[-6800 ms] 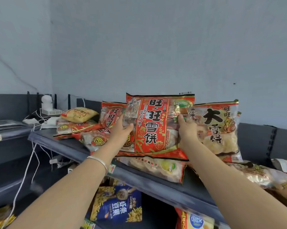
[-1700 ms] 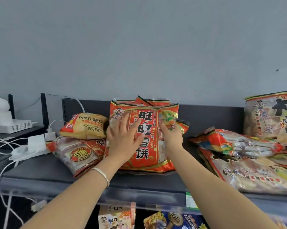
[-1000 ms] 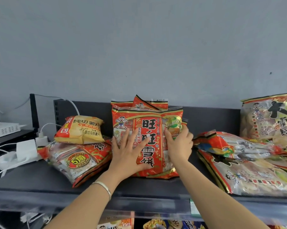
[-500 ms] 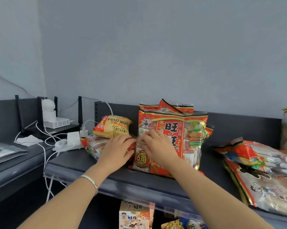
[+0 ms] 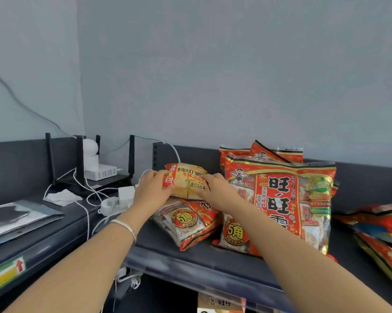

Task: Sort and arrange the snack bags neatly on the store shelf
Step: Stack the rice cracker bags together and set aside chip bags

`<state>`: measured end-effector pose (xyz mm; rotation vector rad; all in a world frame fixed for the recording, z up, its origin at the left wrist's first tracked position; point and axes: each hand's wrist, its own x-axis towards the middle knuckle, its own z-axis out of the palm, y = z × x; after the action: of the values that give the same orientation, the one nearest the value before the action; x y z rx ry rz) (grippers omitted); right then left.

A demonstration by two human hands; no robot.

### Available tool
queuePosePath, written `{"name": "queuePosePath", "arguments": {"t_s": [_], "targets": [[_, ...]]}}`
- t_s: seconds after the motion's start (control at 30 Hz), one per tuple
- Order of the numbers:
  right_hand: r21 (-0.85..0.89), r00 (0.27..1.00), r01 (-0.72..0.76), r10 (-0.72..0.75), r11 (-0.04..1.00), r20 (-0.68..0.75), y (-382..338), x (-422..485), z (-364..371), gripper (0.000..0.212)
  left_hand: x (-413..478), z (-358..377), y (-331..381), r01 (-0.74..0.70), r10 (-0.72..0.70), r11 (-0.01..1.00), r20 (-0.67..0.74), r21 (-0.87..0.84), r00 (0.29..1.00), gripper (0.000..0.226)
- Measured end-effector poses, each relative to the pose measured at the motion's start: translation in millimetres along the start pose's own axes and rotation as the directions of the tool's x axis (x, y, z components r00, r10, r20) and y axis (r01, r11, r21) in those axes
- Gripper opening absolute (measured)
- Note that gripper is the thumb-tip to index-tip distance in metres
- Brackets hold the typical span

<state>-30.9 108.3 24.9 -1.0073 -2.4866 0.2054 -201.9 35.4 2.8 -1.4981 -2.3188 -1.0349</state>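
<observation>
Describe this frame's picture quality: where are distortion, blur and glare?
Head view: wide-angle stretch swells both forearms; light soft and even, shadows faint; bags at the right edge smeared; print on the yellow chip bag between left hand and right hand legible; mild sheen on the standing red bag.

Soft, even light reaches you across the grey wall (image 5: 235, 64), with faint shadows on the shelf (image 5: 190, 251). Foil on the big red bag (image 5: 278, 199) glints slightly, and the bags at the right edge (image 5: 380, 224) look blurred and stretched by your wide lens.
</observation>
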Motion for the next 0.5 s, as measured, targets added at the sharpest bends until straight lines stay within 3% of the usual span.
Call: {"name": "queuePosePath", "arguments": {"t_s": [0.2,0.5], "targets": [[0.117,0.981,-0.182,0.172,0.976,0.089,-7.5,25.4,14.1,0.061,31.5,4.3,-0.3,0.195,-0.147,0.930,0.173,-0.311,0.974,0.056],[0.344,0.930,-0.366,0.350,0.865,0.109,-11.6,60.3,22.2,0.058,71.1,15.8,-4.0,0.417,-0.206,0.773,0.433,-0.478,0.877,0.052]]}}
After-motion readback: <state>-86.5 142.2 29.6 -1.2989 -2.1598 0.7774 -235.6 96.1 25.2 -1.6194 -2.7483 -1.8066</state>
